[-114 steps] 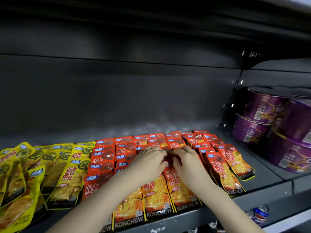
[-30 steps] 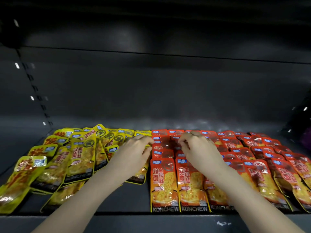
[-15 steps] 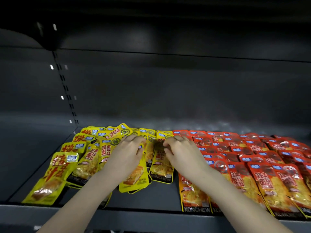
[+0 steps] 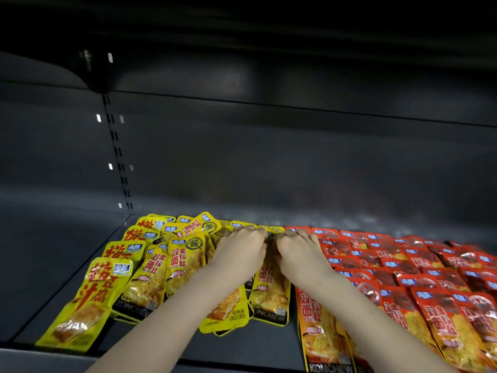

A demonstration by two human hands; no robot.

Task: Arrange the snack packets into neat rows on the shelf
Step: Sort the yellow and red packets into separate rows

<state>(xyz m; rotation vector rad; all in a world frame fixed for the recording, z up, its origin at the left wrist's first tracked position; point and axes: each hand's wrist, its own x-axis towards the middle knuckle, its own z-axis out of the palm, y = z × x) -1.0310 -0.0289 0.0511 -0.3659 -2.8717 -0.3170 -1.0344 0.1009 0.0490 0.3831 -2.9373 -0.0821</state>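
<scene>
"KONCHEW" on red packet [image 4: 326,329], yellow packet [image 4: 270,294]

Head cam, close, down onto shelf [image 4: 258,348]

Glossy plastic snack packets [image 4: 185,262] lie on a matt dark metal shelf [image 4: 67,265].

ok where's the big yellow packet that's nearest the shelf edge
In the head view it lies at the far left front of the shelf: the big yellow packet, tilted, beside the messy yellow pile and left of the left hand.
</scene>
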